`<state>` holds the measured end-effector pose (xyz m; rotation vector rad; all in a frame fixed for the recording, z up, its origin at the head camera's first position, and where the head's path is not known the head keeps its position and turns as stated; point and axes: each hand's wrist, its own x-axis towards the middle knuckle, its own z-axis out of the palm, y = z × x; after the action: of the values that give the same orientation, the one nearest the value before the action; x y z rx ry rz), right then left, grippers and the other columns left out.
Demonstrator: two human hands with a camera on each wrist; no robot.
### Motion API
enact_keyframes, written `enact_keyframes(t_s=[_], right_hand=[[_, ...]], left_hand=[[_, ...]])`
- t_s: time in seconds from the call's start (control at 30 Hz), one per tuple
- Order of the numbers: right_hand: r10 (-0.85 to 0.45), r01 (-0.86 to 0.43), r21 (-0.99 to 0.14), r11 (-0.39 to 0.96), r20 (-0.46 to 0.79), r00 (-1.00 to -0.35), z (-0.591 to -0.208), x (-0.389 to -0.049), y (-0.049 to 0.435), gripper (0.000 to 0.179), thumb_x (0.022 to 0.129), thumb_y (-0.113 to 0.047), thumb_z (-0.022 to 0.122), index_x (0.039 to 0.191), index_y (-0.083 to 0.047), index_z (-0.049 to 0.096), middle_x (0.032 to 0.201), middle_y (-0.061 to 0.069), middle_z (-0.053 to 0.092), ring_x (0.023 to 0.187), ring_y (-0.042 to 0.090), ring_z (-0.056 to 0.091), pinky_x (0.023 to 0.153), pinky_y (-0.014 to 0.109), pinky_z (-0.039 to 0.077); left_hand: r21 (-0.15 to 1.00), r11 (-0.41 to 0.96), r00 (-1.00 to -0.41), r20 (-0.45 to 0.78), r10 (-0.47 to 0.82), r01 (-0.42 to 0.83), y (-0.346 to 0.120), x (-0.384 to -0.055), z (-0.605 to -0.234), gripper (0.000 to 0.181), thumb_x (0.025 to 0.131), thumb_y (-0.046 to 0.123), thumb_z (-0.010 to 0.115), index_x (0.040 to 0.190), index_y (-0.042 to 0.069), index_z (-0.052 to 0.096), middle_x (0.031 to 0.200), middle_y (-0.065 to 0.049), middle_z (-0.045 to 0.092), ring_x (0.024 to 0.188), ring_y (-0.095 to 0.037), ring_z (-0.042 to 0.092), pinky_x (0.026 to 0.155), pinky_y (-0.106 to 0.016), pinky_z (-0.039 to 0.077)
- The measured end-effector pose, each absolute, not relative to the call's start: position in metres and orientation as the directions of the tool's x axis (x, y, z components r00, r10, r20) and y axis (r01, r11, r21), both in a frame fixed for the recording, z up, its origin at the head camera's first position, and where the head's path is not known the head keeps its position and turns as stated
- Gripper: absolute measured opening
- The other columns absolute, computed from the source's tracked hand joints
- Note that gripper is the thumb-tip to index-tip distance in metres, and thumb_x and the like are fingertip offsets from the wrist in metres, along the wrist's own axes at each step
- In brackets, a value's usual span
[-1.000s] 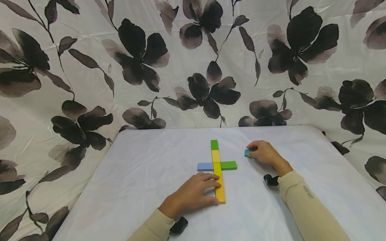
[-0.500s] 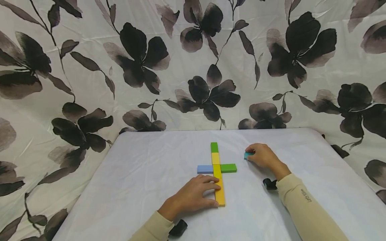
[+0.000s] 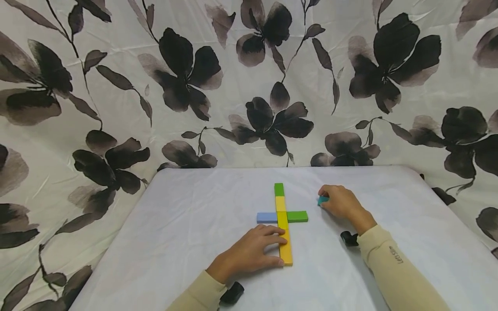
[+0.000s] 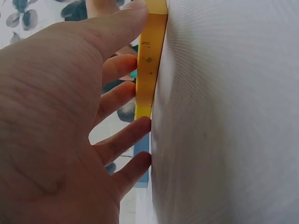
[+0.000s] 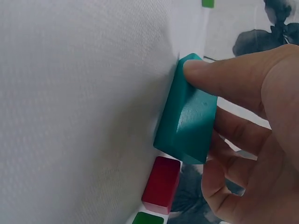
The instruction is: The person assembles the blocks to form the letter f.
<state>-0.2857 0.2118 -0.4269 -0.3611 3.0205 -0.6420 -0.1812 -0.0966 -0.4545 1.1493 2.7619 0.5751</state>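
Near the middle of the table, yellow and orange blocks (image 3: 285,252) lie end to end in a line. A green block (image 3: 279,189) caps its far end. A blue block (image 3: 266,217) and another green block (image 3: 297,216) lie on either side of the line, making a cross. My left hand (image 3: 249,250) rests along the line's left side, fingers spread and fingertips touching the blocks. To the right of the cross, my right hand (image 3: 344,203) pinches a teal block (image 5: 191,116) between thumb and fingers. The block looks tilted; whether it touches the cloth I cannot tell.
In the right wrist view, a red block (image 5: 161,184) and a green block (image 5: 148,218) lie beyond the teal one. A white cloth (image 3: 175,242) covers the table, and a floral curtain (image 3: 218,147) hangs behind its far edge.
The teal block has turned in my right hand's fingers, with less of it showing in the head view. My left hand stays on the blocks. The head view has shifted slightly.
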Motion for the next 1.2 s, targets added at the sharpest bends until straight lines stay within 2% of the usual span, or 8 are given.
enact_keyframes(t_s=[0.37, 0.53, 0.73, 0.9, 1.1, 1.2], right_hand=[[-0.274, -0.254, -0.462, 0.850, 0.025, -0.962, -0.426, -0.291, 0.217, 0.027, 0.088, -0.003, 0.068, 0.115, -0.001, 0.070, 0.104, 0.013, 0.068, 0.097, 0.030, 0.061, 0.092, 0.053, 0.048], [-0.260, -0.238, -0.510, 0.827, 0.029, -0.965, -0.424, -0.294, 0.217, 0.027, 0.092, -0.007, 0.068, 0.118, -0.002, 0.069, 0.105, 0.012, 0.067, 0.099, 0.031, 0.060, 0.090, 0.052, 0.048], [-0.242, -0.234, -0.583, 0.778, 0.065, -0.968, -0.427, -0.295, 0.216, 0.028, 0.094, -0.011, 0.069, 0.120, 0.000, 0.069, 0.106, 0.014, 0.066, 0.097, 0.030, 0.060, 0.082, 0.047, 0.050], [-0.212, -0.211, -0.635, 0.743, 0.077, -0.974, -0.429, -0.297, 0.214, 0.032, 0.096, -0.017, 0.068, 0.124, -0.002, 0.068, 0.111, 0.018, 0.066, 0.100, 0.032, 0.060, 0.082, 0.046, 0.050], [-0.168, -0.119, -0.749, 0.651, 0.010, -0.986, -0.429, -0.301, 0.209, 0.038, 0.097, -0.020, 0.066, 0.130, -0.002, 0.063, 0.117, 0.022, 0.061, 0.083, 0.025, 0.061, 0.068, 0.034, 0.055], [-0.157, -0.076, -0.804, 0.590, -0.021, -0.987, -0.430, -0.304, 0.206, 0.040, 0.098, -0.020, 0.066, 0.132, 0.000, 0.061, 0.119, 0.022, 0.058, 0.080, 0.022, 0.062, 0.065, 0.030, 0.057]], left_hand=[[0.391, 0.637, -0.706, 0.049, 0.706, 0.664, -0.094, -0.182, -0.452, 0.052, 0.089, 0.055, 0.070, 0.135, 0.031, 0.064, 0.146, 0.014, 0.048, 0.132, -0.013, 0.043, 0.110, -0.040, 0.038], [0.383, 0.641, -0.708, 0.050, 0.705, 0.665, -0.095, -0.182, -0.452, 0.053, 0.089, 0.056, 0.070, 0.135, 0.030, 0.064, 0.147, 0.014, 0.048, 0.133, -0.014, 0.043, 0.110, -0.041, 0.038], [0.384, 0.636, -0.703, 0.052, 0.709, 0.670, -0.096, -0.184, -0.454, 0.054, 0.090, 0.058, 0.067, 0.136, 0.031, 0.063, 0.147, 0.014, 0.047, 0.133, -0.014, 0.043, 0.110, -0.041, 0.038], [0.385, 0.630, -0.699, 0.058, 0.713, 0.675, -0.097, -0.186, -0.455, 0.054, 0.090, 0.058, 0.067, 0.136, 0.031, 0.063, 0.147, 0.014, 0.047, 0.133, -0.014, 0.043, 0.110, -0.041, 0.038], [0.376, 0.631, -0.696, 0.055, 0.716, 0.678, -0.097, -0.184, -0.455, 0.055, 0.090, 0.059, 0.066, 0.137, 0.032, 0.063, 0.147, 0.014, 0.047, 0.132, -0.013, 0.043, 0.110, -0.040, 0.038], [0.376, 0.637, -0.701, 0.050, 0.712, 0.673, -0.097, -0.183, -0.454, 0.055, 0.090, 0.059, 0.067, 0.137, 0.032, 0.062, 0.147, 0.014, 0.047, 0.133, -0.012, 0.043, 0.110, -0.039, 0.038]])
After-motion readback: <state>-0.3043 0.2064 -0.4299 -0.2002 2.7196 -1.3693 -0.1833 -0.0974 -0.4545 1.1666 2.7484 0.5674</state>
